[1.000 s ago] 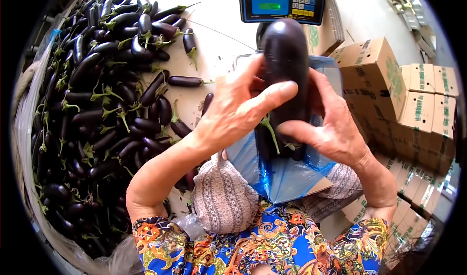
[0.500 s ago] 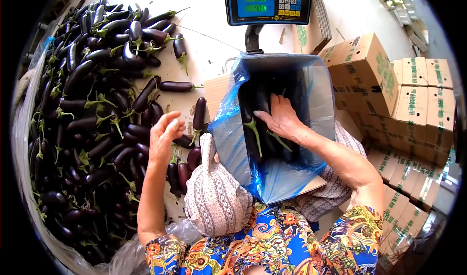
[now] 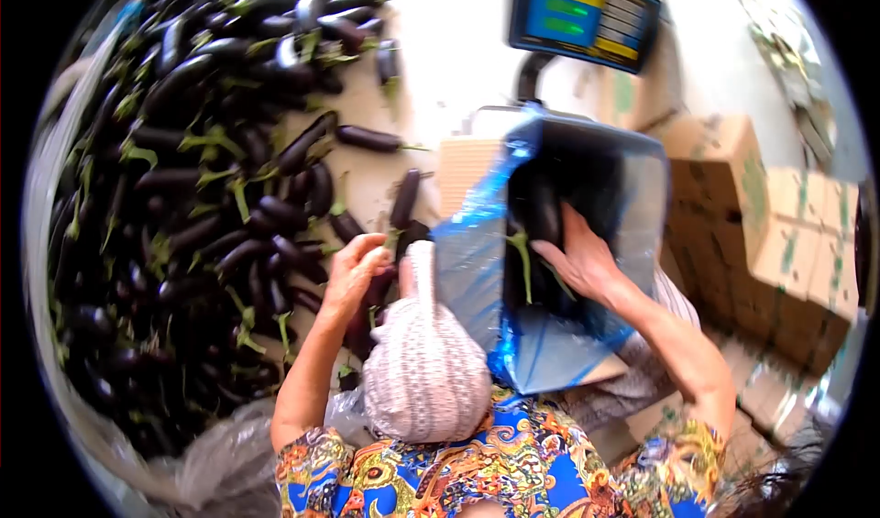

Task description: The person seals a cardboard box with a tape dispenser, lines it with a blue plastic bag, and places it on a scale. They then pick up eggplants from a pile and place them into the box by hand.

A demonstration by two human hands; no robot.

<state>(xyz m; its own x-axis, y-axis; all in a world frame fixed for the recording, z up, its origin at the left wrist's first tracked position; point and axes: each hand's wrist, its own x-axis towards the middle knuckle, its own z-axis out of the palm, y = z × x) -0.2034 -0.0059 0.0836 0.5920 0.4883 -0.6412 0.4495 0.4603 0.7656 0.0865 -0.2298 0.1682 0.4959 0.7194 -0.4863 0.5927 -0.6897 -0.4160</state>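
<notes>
My right hand (image 3: 587, 259) reaches into a cardboard box lined with blue plastic film (image 3: 541, 348). Its fingers are stretched out, with the thumb apart, resting on dark eggplants (image 3: 547, 215) inside; a green stem shows beside the thumb. My left hand (image 3: 356, 272) hovers at the right edge of a big pile of eggplants (image 3: 211, 234), its fingers curled together and nothing visible in them. Close by its fingertips stands a single eggplant (image 3: 404, 199), and more lie partly hidden beneath the hand. Motion blurs the view slightly.
Behind the box rises a scale display (image 3: 582, 14) with green digits, now too blurred to read. Stacked cartons (image 3: 710, 183) stand to the right. Clear plastic sheeting (image 3: 220, 449) edges the pile. My knee in patterned cloth (image 3: 426, 371) is between the pile and the box.
The view has swung, so the scale and box appear farther right and lower. My left hand has moved nearer the eggplants by my knee. My right hand stays in the box.
</notes>
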